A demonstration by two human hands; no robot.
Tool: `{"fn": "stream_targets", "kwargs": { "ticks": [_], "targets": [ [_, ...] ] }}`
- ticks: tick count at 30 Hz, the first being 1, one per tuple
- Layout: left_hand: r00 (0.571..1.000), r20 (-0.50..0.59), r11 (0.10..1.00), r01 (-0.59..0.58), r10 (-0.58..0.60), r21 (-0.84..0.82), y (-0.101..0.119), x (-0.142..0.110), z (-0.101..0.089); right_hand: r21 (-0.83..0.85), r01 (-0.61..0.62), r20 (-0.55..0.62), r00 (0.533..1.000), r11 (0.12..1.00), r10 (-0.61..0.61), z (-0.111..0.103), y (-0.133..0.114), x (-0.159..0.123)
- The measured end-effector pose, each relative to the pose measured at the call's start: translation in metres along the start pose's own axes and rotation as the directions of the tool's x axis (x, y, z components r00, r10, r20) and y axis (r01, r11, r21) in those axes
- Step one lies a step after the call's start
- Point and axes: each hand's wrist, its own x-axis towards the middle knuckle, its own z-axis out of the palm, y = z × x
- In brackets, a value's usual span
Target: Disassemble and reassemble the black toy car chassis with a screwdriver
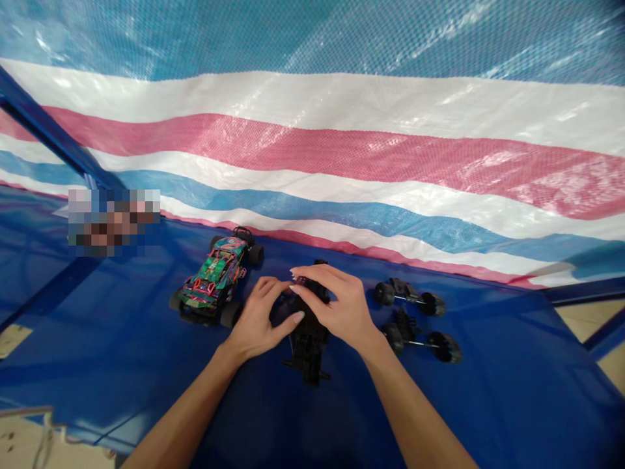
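A black toy car chassis [309,348] lies on the blue table in front of me, its narrow end towards me. My left hand [263,319] grips its left side, with the thumb on top and the curled fingers near its far part. My right hand [339,301] reaches over the chassis from the right. Its thumb and fingertips close round a small dark, reddish part [301,281] at the far left of the chassis. My fingers cover most of that part, so its kind is unclear. Left of my hands stands a toy car [215,273] with a green patterned body and black wheels.
Two black wheel axles, a far axle [407,296] and a near axle [422,342], lie to the right. A striped plastic sheet [342,156] hangs behind the blue table [122,352]. A blue metal post [49,130] rises at the left. Something pixelated sits at far left.
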Motion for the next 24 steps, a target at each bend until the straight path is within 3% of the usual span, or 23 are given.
{"fn": "stream_targets", "kwargs": {
  "ticks": [3, 8, 24],
  "targets": [
    [1.0, -0.026, 0.998, -0.01, 0.008, -0.056, -0.001, -0.001, -0.002, -0.001, 0.004, -0.012, 1.0, 1.0, -0.004, -0.001, 0.0, 0.0],
    [0.998, -0.054, 0.999, 0.037, -0.036, 0.019, -0.004, -0.001, 0.002, -0.007, -0.018, -0.031, 0.999, 1.0, 0.018, 0.001, 0.003, -0.003],
    [0.996, -0.093, 0.998, 0.006, 0.0, 0.066, -0.013, -0.001, 0.009, -0.017, -0.059, -0.074, 0.996, 0.998, 0.058, -0.006, 0.001, 0.0]
  ]
}}
